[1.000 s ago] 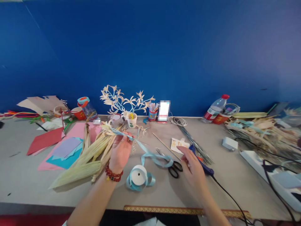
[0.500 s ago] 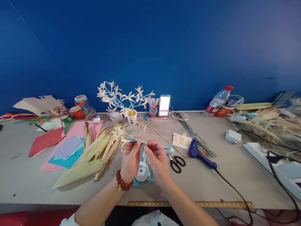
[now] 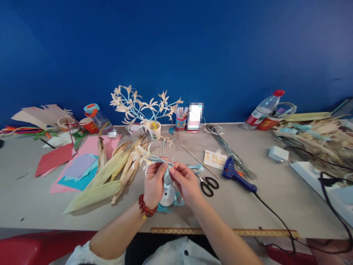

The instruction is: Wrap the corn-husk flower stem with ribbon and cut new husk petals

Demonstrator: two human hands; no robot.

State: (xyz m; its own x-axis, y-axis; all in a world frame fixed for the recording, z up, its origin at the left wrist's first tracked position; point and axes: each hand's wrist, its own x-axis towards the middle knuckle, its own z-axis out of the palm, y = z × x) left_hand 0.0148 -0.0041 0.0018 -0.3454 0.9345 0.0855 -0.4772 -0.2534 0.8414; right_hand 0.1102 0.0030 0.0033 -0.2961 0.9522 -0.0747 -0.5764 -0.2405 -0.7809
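My left hand [image 3: 154, 181] is closed on the light-blue wrapped stem [image 3: 160, 159] of a cream corn-husk flower sprig [image 3: 142, 155], whose blossoms point left. Beside it my right hand [image 3: 184, 180] pinches pale blue ribbon [image 3: 167, 177] against the stem's right end; the fingertips of both hands nearly meet. That ribbon hangs down toward a white ribbon spool [image 3: 167, 197] on the table below my hands. Black-handled scissors [image 3: 209, 186] lie just right of my right hand, next to another bit of blue ribbon [image 3: 196, 168].
Corn husks [image 3: 96, 191] and coloured paper [image 3: 55, 158] lie left. Behind stands a cup [image 3: 154, 131] of finished husk flowers [image 3: 151, 105]. A blue glue gun [image 3: 238, 176], wires [image 3: 234, 156], a power strip [image 3: 311, 180] and a bottle [image 3: 261, 112] are right.
My right fingers have shifted slightly and now hold the ribbon close against the stem. The ribbon below the hands looks wider. The whole view has tilted down a little.
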